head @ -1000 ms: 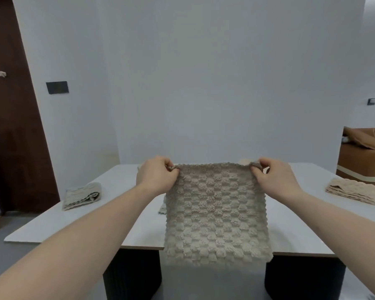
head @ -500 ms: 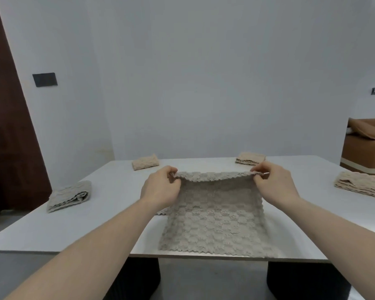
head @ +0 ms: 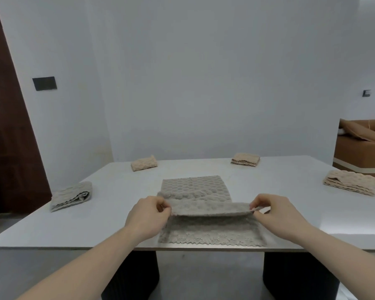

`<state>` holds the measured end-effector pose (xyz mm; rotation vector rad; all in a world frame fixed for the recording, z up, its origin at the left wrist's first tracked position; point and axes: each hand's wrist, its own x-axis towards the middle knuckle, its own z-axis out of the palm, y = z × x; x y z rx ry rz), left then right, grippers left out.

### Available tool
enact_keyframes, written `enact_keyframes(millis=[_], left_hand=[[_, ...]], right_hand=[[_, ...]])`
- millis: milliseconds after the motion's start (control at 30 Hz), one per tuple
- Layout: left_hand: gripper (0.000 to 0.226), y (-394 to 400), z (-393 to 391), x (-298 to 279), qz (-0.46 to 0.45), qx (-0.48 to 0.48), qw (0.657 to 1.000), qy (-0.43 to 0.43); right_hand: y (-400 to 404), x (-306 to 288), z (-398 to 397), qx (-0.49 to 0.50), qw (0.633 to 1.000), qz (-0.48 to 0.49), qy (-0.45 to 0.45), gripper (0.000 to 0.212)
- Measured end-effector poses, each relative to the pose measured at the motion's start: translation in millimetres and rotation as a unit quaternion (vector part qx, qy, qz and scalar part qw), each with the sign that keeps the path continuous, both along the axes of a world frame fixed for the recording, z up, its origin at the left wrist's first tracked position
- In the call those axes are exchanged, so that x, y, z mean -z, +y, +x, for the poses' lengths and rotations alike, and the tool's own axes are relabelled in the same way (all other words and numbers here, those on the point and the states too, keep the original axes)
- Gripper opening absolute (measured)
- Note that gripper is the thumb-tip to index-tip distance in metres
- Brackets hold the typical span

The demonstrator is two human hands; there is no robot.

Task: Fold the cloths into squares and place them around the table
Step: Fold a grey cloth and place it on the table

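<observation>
Change: since half a second ago both hands have come toward the near edge of the desk (head: 108, 230), carrying the top edge of the cloth (head: 210, 228) down and back over its lower part; a second flat cloth (head: 195, 187) now shows behind it.
Left hand (head: 147, 217): fingers curled, pinching the cloth's left corner between thumb and fingertips.
Right hand (head: 273, 215): fingers curled likewise, pinching the right corner.
Cloth position: at the near middle of the desk, lower half lying flat with its zigzag hem just inside the desk edge, upper half held up as a taut band between the hands.
Handling: looks light, soft and limp, with a thick bobbled weave; it sags wherever unsupported, so I judge the corners the right hold, kept stretched apart so the fold lands square. Its texture should grip the smooth desk rather than slide.
Folded cloths: one at the left side (head: 72, 195), two at the far edge (head: 143, 163) (head: 245, 159), one at the right side (head: 350, 184), well apart.
Containers: none in view; nothing holds anything but the desk.
Progress: four placed, this one mid-fold, the flat one seemingly not yet folded.
</observation>
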<state>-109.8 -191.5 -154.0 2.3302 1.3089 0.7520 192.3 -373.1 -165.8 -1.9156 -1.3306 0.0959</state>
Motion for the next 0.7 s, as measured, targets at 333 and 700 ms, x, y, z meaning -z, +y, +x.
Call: enact_keyframes(millis=[333, 700], left_hand=[[0.016, -33.7, -12.1, 9.7, 0.010, 0.025, 0.995, 0.091], [0.013, -26.1, -9.3, 11.6, -0.012, 0.030, 0.996, 0.077]], right_hand=[[-27.9, 9.2, -17.3, -0.024, 0.992, -0.107, -0.058, 0.014], [-32.8, 9.9, -21.1, -0.072, 0.994, -0.060, -0.062, 0.012]])
